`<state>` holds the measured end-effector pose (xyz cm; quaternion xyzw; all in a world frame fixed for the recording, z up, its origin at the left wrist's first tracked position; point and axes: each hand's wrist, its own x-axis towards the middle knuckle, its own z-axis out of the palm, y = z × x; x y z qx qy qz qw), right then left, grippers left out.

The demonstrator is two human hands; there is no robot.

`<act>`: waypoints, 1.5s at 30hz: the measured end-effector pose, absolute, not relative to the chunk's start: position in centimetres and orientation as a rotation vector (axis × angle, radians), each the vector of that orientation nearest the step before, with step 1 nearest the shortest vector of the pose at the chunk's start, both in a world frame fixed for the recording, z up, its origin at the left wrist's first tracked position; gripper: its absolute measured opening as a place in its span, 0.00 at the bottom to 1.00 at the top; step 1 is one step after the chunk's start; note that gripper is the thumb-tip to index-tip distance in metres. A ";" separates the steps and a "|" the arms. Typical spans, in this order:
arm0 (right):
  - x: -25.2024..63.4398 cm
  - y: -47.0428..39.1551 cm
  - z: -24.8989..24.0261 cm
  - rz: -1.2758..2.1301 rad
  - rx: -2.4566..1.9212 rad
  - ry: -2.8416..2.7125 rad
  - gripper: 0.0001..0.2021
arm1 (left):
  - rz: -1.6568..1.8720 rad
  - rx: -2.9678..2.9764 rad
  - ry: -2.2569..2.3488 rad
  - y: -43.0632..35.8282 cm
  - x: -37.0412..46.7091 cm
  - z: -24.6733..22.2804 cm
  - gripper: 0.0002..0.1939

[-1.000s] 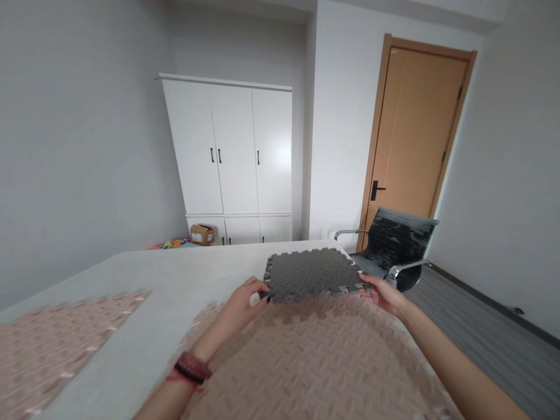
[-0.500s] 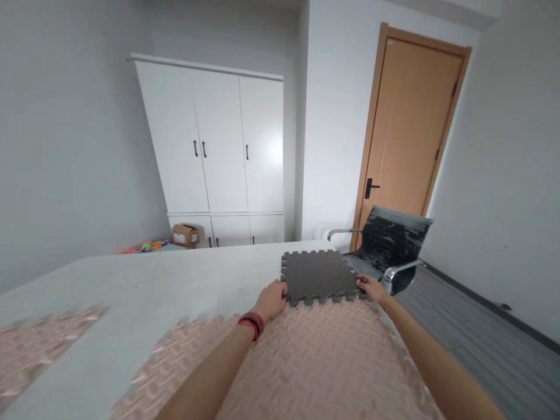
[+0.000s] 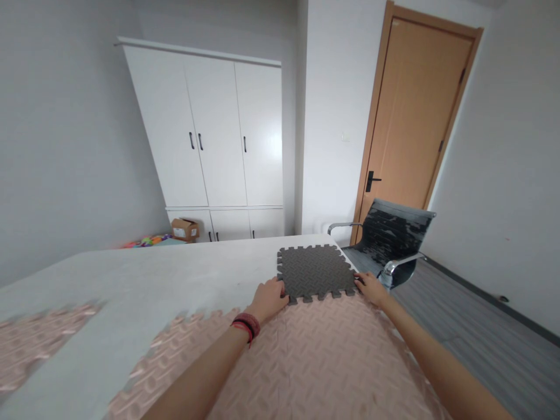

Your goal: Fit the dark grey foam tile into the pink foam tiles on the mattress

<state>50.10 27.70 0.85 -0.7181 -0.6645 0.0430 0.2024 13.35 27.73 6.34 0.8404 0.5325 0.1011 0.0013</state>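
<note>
Pale grey covers the broad surface [image 3: 144, 274], which fills the lower half of the view and runs back toward a white wardrobe [image 3: 210, 128] against the far wall. To the right stands a wooden door [image 3: 411, 116], and below it a dark office chair [image 3: 391, 245] sits just beside the far right corner of the surface. A large pink foam mat [image 3: 306, 361] with a ridged pattern lies nearest the camera, and a second pink piece [image 3: 35, 344] lies well apart at the left edge. At the far edge of the large pink mat rests a grey foam tile [image 3: 315, 271] with toothed borders, flat on the surface, its near teeth meeting the pink mat's edge. The left hand [image 3: 268, 298], a red and black band at its wrist, presses on the tile's near left corner with fingers curled over the edge. The right hand [image 3: 370, 288] touches the tile's near right corner, fingertips on its border; whether it pinches the tile I cannot tell. A small cardboard box [image 3: 185, 228] sits on the floor by the wardrobe.
</note>
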 end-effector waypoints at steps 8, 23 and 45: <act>46.8 23.6 4.4 -0.143 -1.937 -2.022 0.18 | 0.377 2.867 1.480 24.3 14.9 7.1 0.11; 45.4 19.5 3.5 0.118 -1.644 -2.217 0.23 | 0.316 2.938 1.409 21.4 16.1 5.3 0.19; 39.1 19.0 5.7 0.034 -1.769 -2.319 0.25 | 0.190 2.867 1.549 21.5 18.7 6.4 0.20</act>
